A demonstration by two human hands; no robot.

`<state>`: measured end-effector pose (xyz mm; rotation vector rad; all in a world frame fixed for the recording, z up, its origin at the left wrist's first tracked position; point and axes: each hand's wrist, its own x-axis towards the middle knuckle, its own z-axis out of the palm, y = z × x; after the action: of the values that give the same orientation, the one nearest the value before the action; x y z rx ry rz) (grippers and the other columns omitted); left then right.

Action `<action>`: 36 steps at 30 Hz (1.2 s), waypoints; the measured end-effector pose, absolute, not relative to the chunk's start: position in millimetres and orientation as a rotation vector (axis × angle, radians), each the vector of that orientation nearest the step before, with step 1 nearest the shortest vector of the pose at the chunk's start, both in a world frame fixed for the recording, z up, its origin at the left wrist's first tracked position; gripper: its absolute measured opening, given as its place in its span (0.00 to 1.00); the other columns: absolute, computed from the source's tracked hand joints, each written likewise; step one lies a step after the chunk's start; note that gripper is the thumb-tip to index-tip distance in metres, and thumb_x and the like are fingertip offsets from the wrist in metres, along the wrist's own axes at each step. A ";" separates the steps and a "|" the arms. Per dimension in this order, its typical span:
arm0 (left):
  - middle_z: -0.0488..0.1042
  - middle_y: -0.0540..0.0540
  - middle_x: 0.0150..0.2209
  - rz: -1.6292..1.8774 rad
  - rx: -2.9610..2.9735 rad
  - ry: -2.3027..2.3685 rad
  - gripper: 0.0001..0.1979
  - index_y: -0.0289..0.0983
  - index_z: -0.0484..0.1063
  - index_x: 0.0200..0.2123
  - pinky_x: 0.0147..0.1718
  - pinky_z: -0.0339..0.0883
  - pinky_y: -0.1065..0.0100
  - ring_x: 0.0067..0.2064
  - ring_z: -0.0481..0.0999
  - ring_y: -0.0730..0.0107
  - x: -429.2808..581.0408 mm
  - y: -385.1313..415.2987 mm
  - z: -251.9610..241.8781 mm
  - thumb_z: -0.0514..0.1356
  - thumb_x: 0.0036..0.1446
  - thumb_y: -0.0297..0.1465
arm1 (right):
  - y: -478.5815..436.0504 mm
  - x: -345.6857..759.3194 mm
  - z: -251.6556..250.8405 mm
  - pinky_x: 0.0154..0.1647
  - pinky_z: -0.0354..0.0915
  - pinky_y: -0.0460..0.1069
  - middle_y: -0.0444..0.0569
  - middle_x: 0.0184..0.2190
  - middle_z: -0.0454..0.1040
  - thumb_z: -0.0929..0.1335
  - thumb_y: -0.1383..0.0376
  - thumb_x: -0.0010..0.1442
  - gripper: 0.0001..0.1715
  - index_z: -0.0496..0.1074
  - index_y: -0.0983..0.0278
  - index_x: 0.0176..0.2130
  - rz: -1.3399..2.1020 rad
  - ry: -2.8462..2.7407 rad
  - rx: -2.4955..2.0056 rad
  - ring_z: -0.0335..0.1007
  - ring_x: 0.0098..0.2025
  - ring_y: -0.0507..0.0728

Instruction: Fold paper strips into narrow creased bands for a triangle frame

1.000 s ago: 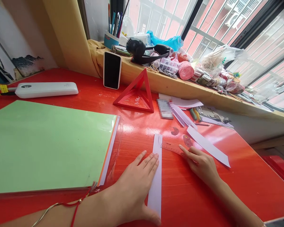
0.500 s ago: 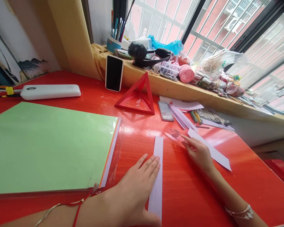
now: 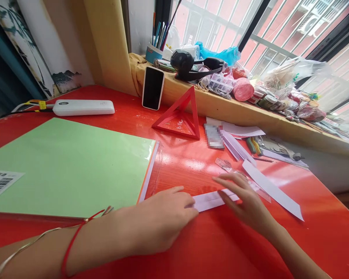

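A pale lilac paper strip (image 3: 212, 200) with a lengthwise crease lies slanted across the red table in front of me. My left hand (image 3: 168, 217) is closed on its left end, thumb and fingers pinching the paper. Over the strip's right end is my right hand (image 3: 244, 197), its fingers stretched out and apart; whether it touches the paper I cannot tell. Just behind the right hand lies a clear plastic wrapper (image 3: 223, 164). Another lilac strip (image 3: 273, 190) lies flat to the right of that hand.
A green sheet pack (image 3: 75, 166) covers the table's left side. Farther back stand a red triangular frame (image 3: 178, 116) and a phone (image 3: 152, 88), with a white power bank (image 3: 84, 107) to the left. Folded strips (image 3: 235, 145) and pliers (image 3: 254, 146) lie near the cluttered sill.
The strip has turned from pointing away from me to lying crosswise. My left hand has gone from flat on it to pinching its end. My right hand has come to its other end.
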<state>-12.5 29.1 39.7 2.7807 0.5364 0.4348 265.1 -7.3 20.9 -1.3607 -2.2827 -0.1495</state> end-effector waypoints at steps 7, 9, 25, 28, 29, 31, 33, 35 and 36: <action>0.74 0.47 0.37 0.352 2.769 0.784 0.11 0.37 0.73 0.37 0.38 0.62 0.62 0.37 0.70 0.59 -29.7 13.8 31.3 0.69 0.54 0.34 | -18.7 201.8 27.9 0.44 0.73 0.54 0.55 0.45 0.75 0.64 0.69 0.68 0.19 0.70 0.62 0.56 0.251 -2.627 -1.126 0.71 0.45 0.59; 0.73 0.48 0.36 0.387 2.784 0.810 0.09 0.37 0.72 0.36 0.41 0.61 0.60 0.37 0.70 0.60 -31.5 14.4 24.0 0.67 0.56 0.35 | -18.6 200.2 23.5 0.42 0.72 0.52 0.54 0.44 0.75 0.63 0.70 0.68 0.17 0.71 0.62 0.54 0.281 -2.597 -1.131 0.71 0.43 0.58; 0.70 0.50 0.25 0.949 2.751 0.671 0.16 0.36 0.70 0.26 0.40 0.63 0.59 0.28 0.66 0.67 -35.1 18.1 7.6 0.49 0.64 0.20 | -20.3 203.6 50.2 0.27 0.68 0.50 0.44 0.26 0.80 0.56 0.78 0.69 0.22 0.74 0.64 0.40 -0.198 -2.688 -0.739 0.72 0.23 0.53; 0.72 0.50 0.26 1.000 2.744 0.636 0.16 0.35 0.72 0.28 0.40 0.64 0.60 0.29 0.68 0.68 -35.4 18.7 9.6 0.50 0.65 0.19 | -22.6 199.4 44.1 0.30 0.69 0.50 0.45 0.29 0.81 0.55 0.74 0.71 0.23 0.74 0.61 0.37 -0.199 -2.613 -0.812 0.74 0.27 0.54; 0.73 0.50 0.27 1.027 2.737 0.617 0.15 0.35 0.73 0.30 0.41 0.64 0.60 0.30 0.69 0.68 -35.6 18.9 10.1 0.50 0.65 0.19 | -23.8 199.2 39.5 0.32 0.68 0.50 0.46 0.30 0.81 0.55 0.73 0.72 0.23 0.73 0.62 0.36 -0.183 -2.587 -0.844 0.74 0.29 0.54; 0.74 0.50 0.28 1.068 2.712 0.580 0.13 0.34 0.74 0.34 0.43 0.64 0.60 0.31 0.71 0.68 -36.5 18.7 11.2 0.52 0.64 0.18 | -25.8 199.9 30.0 0.33 0.67 0.50 0.48 0.33 0.80 0.54 0.71 0.74 0.23 0.71 0.63 0.35 -0.145 -2.555 -0.892 0.73 0.31 0.54; 0.74 0.50 0.28 1.112 2.680 0.539 0.12 0.33 0.74 0.33 0.44 0.64 0.61 0.31 0.71 0.69 -38.5 17.8 13.0 0.53 0.64 0.18 | -26.7 201.2 22.9 0.32 0.64 0.49 0.49 0.34 0.79 0.54 0.71 0.73 0.22 0.70 0.63 0.34 -0.127 -2.538 -0.899 0.70 0.30 0.54; 0.74 0.51 0.28 1.095 2.673 0.497 0.12 0.34 0.74 0.32 0.45 0.64 0.62 0.31 0.71 0.70 -41.1 16.7 15.2 0.53 0.64 0.19 | -26.3 202.5 19.3 0.33 0.63 0.49 0.50 0.34 0.78 0.54 0.72 0.73 0.21 0.69 0.64 0.33 -0.127 -2.523 -0.910 0.68 0.31 0.54; 0.75 0.51 0.28 1.067 2.683 0.472 0.12 0.34 0.74 0.32 0.46 0.64 0.61 0.31 0.71 0.70 -42.3 16.2 16.4 0.54 0.65 0.19 | -25.8 203.0 18.5 0.34 0.63 0.49 0.51 0.35 0.78 0.54 0.73 0.72 0.21 0.68 0.64 0.33 -0.124 -2.520 -0.915 0.68 0.31 0.54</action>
<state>-42.3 16.2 16.4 2.6832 0.4717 1.0674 203.0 -25.8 18.5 -0.9146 -2.5200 -0.1236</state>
